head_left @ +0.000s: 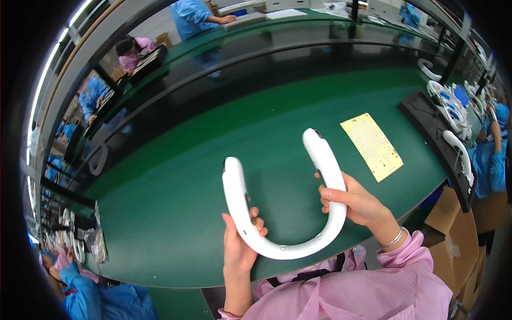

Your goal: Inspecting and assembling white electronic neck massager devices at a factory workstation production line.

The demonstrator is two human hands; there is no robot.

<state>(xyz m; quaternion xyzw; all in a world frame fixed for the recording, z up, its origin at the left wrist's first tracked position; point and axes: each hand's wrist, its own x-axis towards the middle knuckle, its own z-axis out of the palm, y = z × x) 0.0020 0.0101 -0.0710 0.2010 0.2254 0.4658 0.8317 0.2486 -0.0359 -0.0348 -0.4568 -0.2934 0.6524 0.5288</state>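
A white U-shaped neck fan [298, 252] is held up over the green tabletop, its two ends pointing away from me. My left hand [239, 245] grips the left arm of the fan, with fingertips showing on the inner side. Around the right arm, my right hand [357, 201] is closed, its thumb lying across the white shell. Small vent slots run along both arms near the ends. To the right of the fan, a yellow perforated sheet [373, 146] lies flat on the table.
A black tray [421, 120] edges the table's right side, with white neck fans and parts on and beside it. Below stands an open cardboard box [453, 240]. Beyond the green worktop [176, 213] runs a dark conveyor [213, 66]. Co-workers in blue and pink sit around, one close at lower left.
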